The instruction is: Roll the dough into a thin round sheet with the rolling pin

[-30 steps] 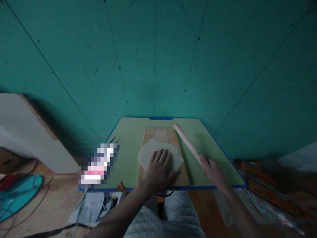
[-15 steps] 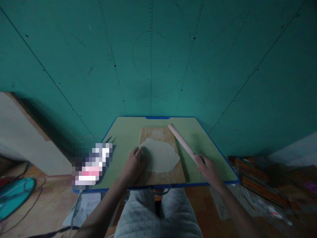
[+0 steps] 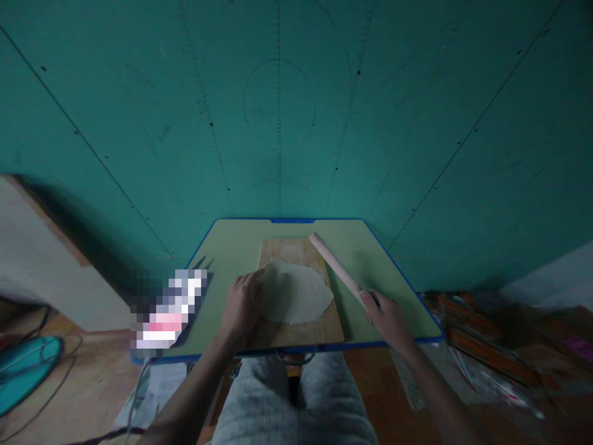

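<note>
A thin, pale sheet of dough [image 3: 296, 290] with a ragged edge lies spread over a wooden cutting board [image 3: 324, 330]. At the dough's left edge is my left hand [image 3: 243, 303], its fingers bent and closed on the rim; the fingertips are partly hidden. My right hand [image 3: 385, 315] grips the near end of a wooden rolling pin [image 3: 336, 262]. The pin slants away to the left, its far end by the board's upper right corner, off the dough.
The board rests on a small pale-green table [image 3: 389, 278] with a blue rim, against a green wall [image 3: 296, 123]. A pixelated object [image 3: 171, 312] occupies the table's left side. Orange and brown clutter [image 3: 482, 346] lies on the floor at right.
My left hand has shifted slightly left, and its fingers have closed more over the dough's left edge. The right hand still holds the rolling pin in about the same place. The view has moved slightly.
</note>
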{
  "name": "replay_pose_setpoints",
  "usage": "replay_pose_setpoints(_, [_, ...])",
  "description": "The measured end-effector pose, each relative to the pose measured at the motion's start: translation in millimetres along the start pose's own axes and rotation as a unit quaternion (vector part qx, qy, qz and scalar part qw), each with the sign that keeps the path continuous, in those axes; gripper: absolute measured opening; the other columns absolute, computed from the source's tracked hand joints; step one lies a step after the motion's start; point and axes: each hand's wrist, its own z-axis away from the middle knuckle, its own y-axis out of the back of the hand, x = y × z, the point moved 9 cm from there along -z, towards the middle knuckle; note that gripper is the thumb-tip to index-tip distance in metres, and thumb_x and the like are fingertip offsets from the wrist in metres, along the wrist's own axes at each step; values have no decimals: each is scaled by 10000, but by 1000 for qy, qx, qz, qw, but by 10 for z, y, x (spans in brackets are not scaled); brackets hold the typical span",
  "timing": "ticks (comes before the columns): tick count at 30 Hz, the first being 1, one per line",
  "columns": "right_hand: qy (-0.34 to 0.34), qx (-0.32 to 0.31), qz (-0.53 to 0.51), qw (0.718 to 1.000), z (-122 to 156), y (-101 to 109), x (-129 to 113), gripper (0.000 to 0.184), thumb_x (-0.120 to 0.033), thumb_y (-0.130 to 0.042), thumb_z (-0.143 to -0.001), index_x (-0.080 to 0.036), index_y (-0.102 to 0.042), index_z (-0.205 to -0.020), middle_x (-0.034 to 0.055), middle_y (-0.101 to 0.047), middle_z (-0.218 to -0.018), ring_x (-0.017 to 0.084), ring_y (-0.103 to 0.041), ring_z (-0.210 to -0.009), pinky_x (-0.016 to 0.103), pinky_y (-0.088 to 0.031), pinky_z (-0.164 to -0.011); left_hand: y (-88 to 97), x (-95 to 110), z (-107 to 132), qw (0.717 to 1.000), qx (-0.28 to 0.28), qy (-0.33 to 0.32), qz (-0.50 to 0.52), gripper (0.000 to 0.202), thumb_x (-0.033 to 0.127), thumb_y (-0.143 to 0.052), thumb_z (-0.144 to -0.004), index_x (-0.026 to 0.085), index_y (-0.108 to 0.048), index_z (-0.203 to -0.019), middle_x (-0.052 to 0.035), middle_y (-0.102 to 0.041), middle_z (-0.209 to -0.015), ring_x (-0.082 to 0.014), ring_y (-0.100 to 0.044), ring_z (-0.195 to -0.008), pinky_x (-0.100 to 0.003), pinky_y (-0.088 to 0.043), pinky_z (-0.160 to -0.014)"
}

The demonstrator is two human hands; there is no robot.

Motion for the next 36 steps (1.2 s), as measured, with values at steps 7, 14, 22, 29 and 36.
replay_pose_setpoints(7, [11, 2, -12, 1000, -11, -15, -1, 547, -680, -277, -844, -245, -562, -676, 27, -581, -522, 199, -581, -569, 282, -374, -541, -10, 25, -257, 994, -31, 77, 78, 371, 194, -434, -880, 182, -670, -1166, -65, -730, -1125, -226, -675, -1056, -285, -517, -893])
replay_pose_setpoints(14, [13, 8, -27, 1000, 3, -6, -23, 541, -676, -288, -849, -240, -550, -665, 26, -580, -540, 196, -577, -571, 286, -380, -556, -61, 166, -285, 999, -26, 16, 22, 419, 210, -388, -943, 153, -577, -1312, -105, -651, -1283, -231, -619, -1176, -346, -485, -1005])
replay_pose_setpoints(22, [12, 3, -35, 999, 6, -10, -21, 549, -684, -283, -851, -242, -540, -653, 28, -575, -532, 193, -571, -569, 281, -382, -547, -652, 870, 79, 958, -100, -231, -134, 472, 405, -519, -935, 193, -534, -1356, -116, -484, -1468, -356, -403, -1367, -574, -306, -1140])
replay_pose_setpoints(29, [17, 25, -40, 999, -8, 11, -8, 563, -710, -283, -830, -245, -531, -634, 26, -570, -515, 188, -555, -532, 277, -361, -521, -762, 1025, 149, 957, -82, -245, -134, 373, 183, -484, -924, 59, -584, -1260, -185, -580, -1330, -308, -488, -1290, -453, -410, -1101])
replay_pose_setpoints(36, [20, 16, -37, 999, 4, 19, -13, 545, -706, -299, -828, -251, -518, -623, 22, -569, -506, 193, -566, -531, 281, -376, -528, -688, 1041, 253, 969, -47, -214, -116, 259, 162, -508, -916, 105, -642, -1131, -149, -627, -1221, -266, -558, -1162, -402, -481, -1016])
